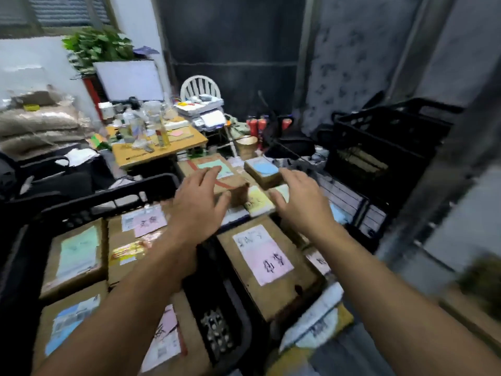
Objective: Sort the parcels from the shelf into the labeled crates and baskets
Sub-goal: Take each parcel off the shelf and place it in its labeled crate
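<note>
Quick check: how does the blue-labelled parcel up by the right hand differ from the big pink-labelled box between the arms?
Label: the blue-labelled parcel has a plain blue sheet; the pink-labelled box has a pink-and-white sheet with dark handwriting. Size: the parcel looks much smaller than the box. Place: the parcel lies just past the right hand; the box lies nearer the person. Both are brown cardboard, label up, unheld.

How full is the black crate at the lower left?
Well filled. Inside the black crate, cardboard boxes with coloured labels lie flat side by side, hiding its bottom; how many layers cannot be told.
</note>
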`<state>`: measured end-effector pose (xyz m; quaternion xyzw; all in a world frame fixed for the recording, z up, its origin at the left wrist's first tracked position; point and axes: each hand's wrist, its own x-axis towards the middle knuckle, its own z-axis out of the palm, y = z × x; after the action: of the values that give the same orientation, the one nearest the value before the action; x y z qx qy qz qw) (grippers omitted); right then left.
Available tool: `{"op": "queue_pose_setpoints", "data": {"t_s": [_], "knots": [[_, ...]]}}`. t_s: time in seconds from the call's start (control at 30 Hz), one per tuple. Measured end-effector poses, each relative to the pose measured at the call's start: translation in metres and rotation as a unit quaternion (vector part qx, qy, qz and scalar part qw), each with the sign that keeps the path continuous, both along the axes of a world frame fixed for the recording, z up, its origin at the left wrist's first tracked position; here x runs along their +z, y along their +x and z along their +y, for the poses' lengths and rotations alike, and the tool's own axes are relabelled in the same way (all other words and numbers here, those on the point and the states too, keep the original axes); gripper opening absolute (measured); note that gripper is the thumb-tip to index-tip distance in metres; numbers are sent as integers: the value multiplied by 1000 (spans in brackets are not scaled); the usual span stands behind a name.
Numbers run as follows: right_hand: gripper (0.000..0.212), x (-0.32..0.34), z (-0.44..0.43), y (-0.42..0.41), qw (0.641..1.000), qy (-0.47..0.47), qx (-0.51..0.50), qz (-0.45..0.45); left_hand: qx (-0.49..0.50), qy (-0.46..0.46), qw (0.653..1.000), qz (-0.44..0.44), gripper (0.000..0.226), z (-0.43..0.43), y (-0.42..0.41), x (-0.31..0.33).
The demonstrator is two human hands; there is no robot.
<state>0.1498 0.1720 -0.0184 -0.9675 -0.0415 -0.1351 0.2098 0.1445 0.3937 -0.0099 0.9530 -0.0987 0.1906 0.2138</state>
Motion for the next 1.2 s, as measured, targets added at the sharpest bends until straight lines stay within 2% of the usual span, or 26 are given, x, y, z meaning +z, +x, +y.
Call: {"op": "queue_pose_setpoints", "data": {"t_s": [0.17,0.33,0.5,0.6,0.77,1.0,1.1,1.2], "knots": [[58,-13,-51,-104,991,-2,-135,-18,-145,4,989,-16,55,-56,-23,2],[55,-31,-101,-206,961,10,-276,-28,-297,-4,955,-16,62,-136,-68,0],[56,-51,-150,-274,923,50,-381,15,-402,3,915,14,61,-207,-109,-9],[56,-60,-178,-293,906,53,-417,44,-442,46,895,34,59,-244,-126,-21],[55,-69,-211,-296,900,67,-420,98,-444,100,886,92,56,-300,-129,-53],[50,-90,-234,-280,899,178,-382,123,-365,99,901,212,61,-356,-128,-104],[52,-96,-236,-276,895,222,-374,100,-342,65,902,254,60,-363,-126,-125],[53,-96,-236,-272,883,277,-374,62,-332,-21,903,271,56,-359,-134,-135]]}}
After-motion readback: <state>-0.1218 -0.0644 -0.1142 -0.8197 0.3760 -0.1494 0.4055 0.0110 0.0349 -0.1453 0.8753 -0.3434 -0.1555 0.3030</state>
